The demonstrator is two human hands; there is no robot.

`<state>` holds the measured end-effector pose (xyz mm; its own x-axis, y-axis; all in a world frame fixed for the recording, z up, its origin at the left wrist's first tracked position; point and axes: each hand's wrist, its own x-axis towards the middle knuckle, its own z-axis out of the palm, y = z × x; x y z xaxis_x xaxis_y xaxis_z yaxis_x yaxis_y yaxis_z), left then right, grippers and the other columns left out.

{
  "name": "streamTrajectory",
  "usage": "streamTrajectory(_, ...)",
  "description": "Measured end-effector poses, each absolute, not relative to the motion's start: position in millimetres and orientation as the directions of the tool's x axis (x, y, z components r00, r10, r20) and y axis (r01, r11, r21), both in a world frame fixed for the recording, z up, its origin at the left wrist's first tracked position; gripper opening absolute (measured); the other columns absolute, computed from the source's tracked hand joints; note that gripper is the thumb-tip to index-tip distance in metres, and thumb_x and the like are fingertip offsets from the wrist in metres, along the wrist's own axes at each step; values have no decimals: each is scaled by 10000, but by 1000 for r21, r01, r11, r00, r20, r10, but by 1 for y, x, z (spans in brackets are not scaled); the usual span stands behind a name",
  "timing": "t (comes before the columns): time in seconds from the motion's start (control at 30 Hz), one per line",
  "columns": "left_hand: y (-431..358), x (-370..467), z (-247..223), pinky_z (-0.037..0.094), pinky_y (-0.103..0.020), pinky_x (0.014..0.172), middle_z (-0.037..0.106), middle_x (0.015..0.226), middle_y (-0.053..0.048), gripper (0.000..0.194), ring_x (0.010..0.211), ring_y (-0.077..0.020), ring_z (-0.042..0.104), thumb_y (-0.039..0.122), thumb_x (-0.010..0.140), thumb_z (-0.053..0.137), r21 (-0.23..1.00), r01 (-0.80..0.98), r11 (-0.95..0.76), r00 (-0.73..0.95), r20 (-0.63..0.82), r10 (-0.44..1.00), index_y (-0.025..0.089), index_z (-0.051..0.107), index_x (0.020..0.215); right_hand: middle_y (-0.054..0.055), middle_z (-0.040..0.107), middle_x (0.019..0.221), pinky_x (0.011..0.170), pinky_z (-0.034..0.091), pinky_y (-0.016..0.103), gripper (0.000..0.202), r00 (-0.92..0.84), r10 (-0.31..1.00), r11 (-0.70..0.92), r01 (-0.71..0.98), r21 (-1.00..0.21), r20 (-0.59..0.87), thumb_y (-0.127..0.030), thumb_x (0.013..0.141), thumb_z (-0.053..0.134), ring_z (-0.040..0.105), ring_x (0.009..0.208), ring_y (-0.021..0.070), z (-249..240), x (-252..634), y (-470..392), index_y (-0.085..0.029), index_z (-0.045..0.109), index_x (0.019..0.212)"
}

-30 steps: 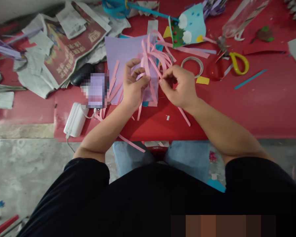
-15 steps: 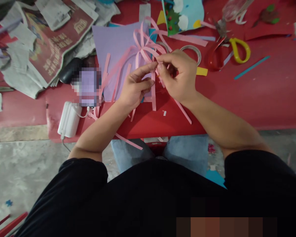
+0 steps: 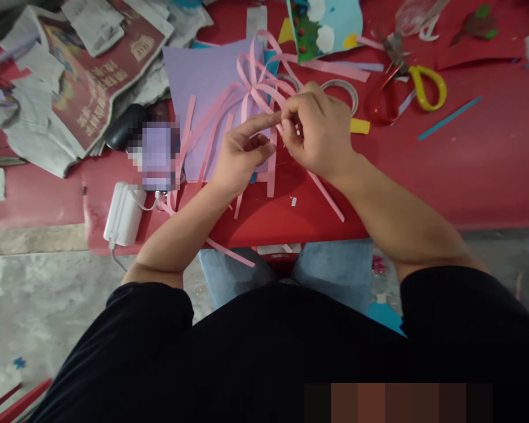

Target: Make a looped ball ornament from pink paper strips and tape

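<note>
Several thin pink paper strips fan out from a looped, flower-like bundle [image 3: 250, 88], which lies over a lilac paper sheet [image 3: 203, 70]. My right hand [image 3: 320, 132] is closed, thumb and index pinching a pink paper strip [image 3: 326, 197] whose tail runs down toward the table's front edge. From the left, my left hand [image 3: 242, 155] reaches in with its index finger stretched to the right hand's fingertips. Its thumb stands apart, beside another hanging pink strip [image 3: 271, 176]. The pinch point itself is partly hidden by the fingers.
Scissors [image 3: 427, 88] with a red and a yellow handle lie at right, beside a tape roll [image 3: 350, 97] and a teal strip [image 3: 449, 119]. Newspapers [image 3: 83, 88], a black mouse-like object [image 3: 126, 126], a phone [image 3: 156, 155] and a white power bank [image 3: 124, 214] occupy the left.
My right hand has turned slightly, its knuckles rising and fingers curling closer around the strip. My left hand stays nearly in place, index still extended.
</note>
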<state>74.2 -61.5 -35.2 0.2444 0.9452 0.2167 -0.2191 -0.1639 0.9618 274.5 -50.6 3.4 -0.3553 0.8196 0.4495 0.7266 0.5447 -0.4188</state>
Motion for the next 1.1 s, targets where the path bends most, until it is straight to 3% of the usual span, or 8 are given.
streamTrajectory(0.13, -66, 79, -35, 363, -140, 504, 706, 1240, 1, 492, 670, -29, 532, 240, 837, 776, 964, -233, -130, 245, 187, 951, 378, 748, 1308, 91, 672, 1145, 864, 570, 431, 142, -370, 811, 537, 779, -324, 454, -230, 1014, 473, 666, 972, 260, 7, 273, -54, -262, 572, 1111)
streamTrajectory(0.23, -65, 76, -32, 394, -154, 523, 686, 1307, -5, 563, 718, -47, 606, 249, 822, 792, 974, -214, -76, 257, 131, 958, 392, 706, 1360, 76, 662, 1129, 872, 561, 420, 128, -373, 807, 555, 743, -373, 458, -223, 986, 497, 661, 968, 254, 5, 272, -56, -265, 552, 1093)
streamTrajectory(0.4, -52, 66, -31, 574, -249, 622, 704, 1249, -8, 892, 872, -142, 710, 234, 764, 820, 975, -224, 0, 253, 58, 966, 505, 493, 1548, 62, 628, 975, 846, 568, 435, 128, -313, 804, 590, 517, -619, 505, -389, 1007, 522, 618, 874, 235, -1, 267, -58, -263, 527, 981)
streamTrajectory(0.5, -45, 64, -33, 612, -264, 703, 711, 1268, -10, 897, 1100, -193, 697, 194, 727, 832, 976, -177, -125, 155, 153, 976, 534, 517, 1495, 28, 586, 834, 764, 580, 398, 310, -256, 894, 438, 337, -833, 367, -559, 1035, 540, 564, 746, 190, -1, 264, -57, -268, 538, 929)
streamTrajectory(0.6, -47, 68, -31, 607, -274, 729, 705, 1270, -36, 940, 1181, -212, 674, 149, 711, 833, 977, -96, -193, 72, 200, 977, 470, 491, 1526, 8, 545, 717, 694, 579, 375, 442, -311, 924, 303, 232, -924, 225, -686, 965, 640, 542, 692, 175, 0, 263, -53, -264, 568, 854)
streamTrajectory(0.7, -55, 73, -25, 594, -292, 718, 711, 1176, -40, 974, 1152, -217, 681, 156, 719, 856, 976, -64, -208, 39, 210, 977, 446, 439, 1551, 13, 579, 712, 696, 595, 384, 468, -357, 915, 282, 233, -931, 188, -692, 902, 731, 561, 707, 180, 3, 263, -50, -257, 592, 798)
streamTrajectory(0.93, -59, 78, -25, 549, -281, 748, 670, 979, 10, 1040, 897, -149, 691, 252, 760, 913, 971, -92, -220, 62, 226, 972, 386, 308, 1595, 16, 610, 734, 762, 612, 414, 375, -377, 907, 287, 232, -930, 186, -559, 945, 755, 586, 723, 175, -2, 264, -46, -237, 630, 798)
streamTrajectory(1.1, -60, 78, -26, 551, -294, 801, 635, 937, 21, 1022, 918, -159, 703, 352, 774, 949, 975, -71, -211, 63, 216, 974, 376, 324, 1583, 2, 595, 675, 704, 571, 383, 384, -385, 899, 308, 221, -925, 207, -575, 896, 794, 546, 688, 157, -9, 265, -39, -240, 647, 778)
